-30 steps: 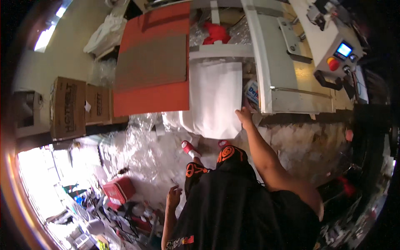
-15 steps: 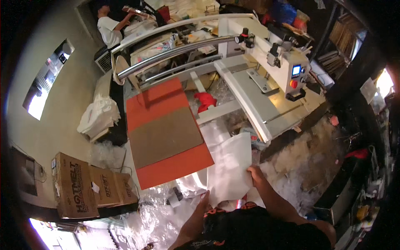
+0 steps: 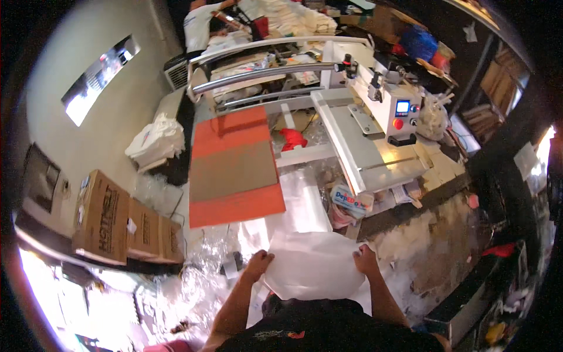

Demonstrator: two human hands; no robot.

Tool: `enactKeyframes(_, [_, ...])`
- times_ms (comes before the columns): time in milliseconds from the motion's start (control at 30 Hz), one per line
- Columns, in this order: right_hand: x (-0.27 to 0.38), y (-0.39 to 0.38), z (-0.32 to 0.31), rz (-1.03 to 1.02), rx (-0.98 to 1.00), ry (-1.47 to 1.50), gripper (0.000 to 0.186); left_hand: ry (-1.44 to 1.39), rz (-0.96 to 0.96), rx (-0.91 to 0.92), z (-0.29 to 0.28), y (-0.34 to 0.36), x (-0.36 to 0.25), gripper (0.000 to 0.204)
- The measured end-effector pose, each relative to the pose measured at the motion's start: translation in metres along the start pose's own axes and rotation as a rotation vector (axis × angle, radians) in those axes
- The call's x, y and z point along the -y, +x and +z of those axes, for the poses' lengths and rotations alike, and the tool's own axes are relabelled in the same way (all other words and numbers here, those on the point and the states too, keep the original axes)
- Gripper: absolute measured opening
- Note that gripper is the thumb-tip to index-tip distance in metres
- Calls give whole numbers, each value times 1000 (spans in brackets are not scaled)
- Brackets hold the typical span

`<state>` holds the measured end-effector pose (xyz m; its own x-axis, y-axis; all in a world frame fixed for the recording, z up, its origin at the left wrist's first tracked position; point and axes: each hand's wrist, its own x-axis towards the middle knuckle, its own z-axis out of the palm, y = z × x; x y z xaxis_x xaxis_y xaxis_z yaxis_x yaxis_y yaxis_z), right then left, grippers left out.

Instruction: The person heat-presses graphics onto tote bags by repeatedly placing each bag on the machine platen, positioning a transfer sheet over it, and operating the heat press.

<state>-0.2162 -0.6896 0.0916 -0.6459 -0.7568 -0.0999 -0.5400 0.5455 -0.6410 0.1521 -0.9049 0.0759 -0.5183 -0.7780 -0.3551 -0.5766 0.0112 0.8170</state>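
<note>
cluttered workshop floor, strewn with clear plastic film; a long sealing machine [image 3: 375,146] with a small control box runs toward 1 o'clock, an orange and brown board [image 3: 234,170] lies at 11 o'clock, and cardboard boxes [image 3: 117,220] stand at 9 o'clock by the wall. at 6 o'clock, low in the view and close to the body, a white plastic bag [image 3: 314,264] is held spread between both hands. left hand [image 3: 258,262] is closed over the bag's left edge, fingers curled on top; right hand [image 3: 365,261] pinches the right edge, fingers bent and knuckles up. both forearms rise from the lower edge and angle inward, wrists roughly level. judged from this pose, the sheet handles best with even tension on both edges and hands kept level, so the thin film stays flat and does not sag or crease at its middle.
</note>
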Motion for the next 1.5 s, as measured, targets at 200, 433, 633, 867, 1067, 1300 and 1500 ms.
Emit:
enactKeyframes(200, [114,18,-78,-111,-22,463,43,-183,75,-453,-96,-75,-128,21])
enactKeyframes(433, [327,135,-115,-302,58,615,42,94,538,-796,-273,2,-199,39])
enactKeyframes(633, [488,177,-157,-1116,-620,787,24,427,636,-1272,-413,-22,-285,39])
enactKeyframes(867, [484,216,-21,-1231,-837,504,29,863,763,-1311,-411,96,-161,42])
enactKeyframes(1067, [357,248,163,-423,55,-166,24,625,79,-331,-302,181,11,36])
enactKeyframes(1300, [322,209,179,-526,-188,-104,25,395,191,-586,-281,132,14,39])
enactKeyframes(1500, [320,199,187,-409,-166,-216,32,395,69,-638,-289,135,17,46])
